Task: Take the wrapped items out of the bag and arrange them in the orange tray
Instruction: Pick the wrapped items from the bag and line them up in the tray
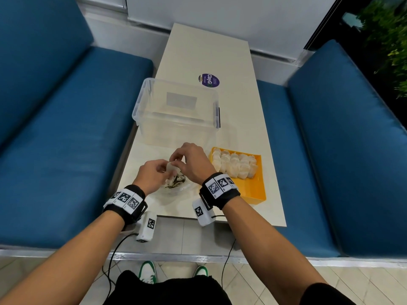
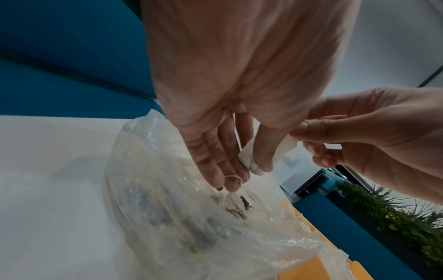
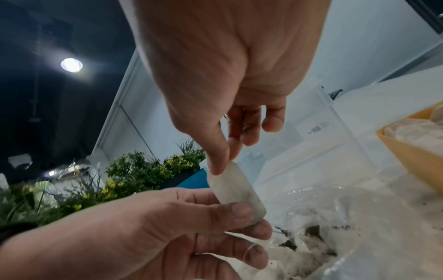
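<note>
A small white wrapped item (image 1: pixel 171 166) (image 3: pixel 233 191) (image 2: pixel 249 157) hangs above the clear plastic bag (image 1: pixel 176 183) (image 2: pixel 191 217) (image 3: pixel 347 227), which lies crumpled on the table with dark crumbs inside. Both hands hold the item. My left hand (image 1: pixel 152 172) (image 3: pixel 244 217) pinches its lower end between thumb and fingers. My right hand (image 1: pixel 189 159) (image 2: pixel 304 136) pinches its upper end. The orange tray (image 1: pixel 253 190) (image 3: pixel 412 151) stands just right of the bag, with several wrapped items (image 1: pixel 235 165) in rows in its far half.
A clear plastic storage bin (image 1: pixel 176 111) stands behind the bag on the narrow beige table (image 1: pixel 253 106), with a round purple sticker (image 1: pixel 210 80) beyond it. Blue cushioned benches (image 1: pixel 55 128) flank the table on both sides. Green plants (image 1: pixel 387 40) at far right.
</note>
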A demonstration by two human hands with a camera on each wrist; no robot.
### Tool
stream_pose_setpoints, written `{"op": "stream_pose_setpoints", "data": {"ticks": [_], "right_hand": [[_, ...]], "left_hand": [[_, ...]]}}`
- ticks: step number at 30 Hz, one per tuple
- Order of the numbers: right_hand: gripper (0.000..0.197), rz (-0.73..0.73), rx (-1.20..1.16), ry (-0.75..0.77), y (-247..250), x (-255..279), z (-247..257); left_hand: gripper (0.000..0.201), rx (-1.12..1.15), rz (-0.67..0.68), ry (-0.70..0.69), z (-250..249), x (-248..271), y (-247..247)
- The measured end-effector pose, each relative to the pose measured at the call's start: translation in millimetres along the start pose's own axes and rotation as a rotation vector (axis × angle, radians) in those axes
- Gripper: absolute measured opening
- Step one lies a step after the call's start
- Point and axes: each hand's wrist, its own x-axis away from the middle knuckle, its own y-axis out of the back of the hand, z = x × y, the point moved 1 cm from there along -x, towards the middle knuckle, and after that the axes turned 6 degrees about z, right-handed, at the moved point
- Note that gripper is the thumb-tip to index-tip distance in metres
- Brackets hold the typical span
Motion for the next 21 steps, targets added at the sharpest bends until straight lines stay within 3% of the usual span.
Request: {"op": "stream_pose_setpoints", "data": {"ticks": [9,15,21], "right_hand": [[0.016,0.022,-0.006,-0.031,3.0,1.2,2.5],[0.003,-0.018,0.043,0.002,4.1,4.1,0.2],[0.005,-0.056,-0.014,-0.095,45.3,21.0,-28.8]], "left_hand": [[0.006,-0.047,-0.008,0.007,1.3,-1.3,1.0],[0.008,-0.119,-0.006,0.008,5.5,-2.9,-0.6],[0.01,-0.15,-0.029,0.005,8.3,-7.2,-0.1]]}}
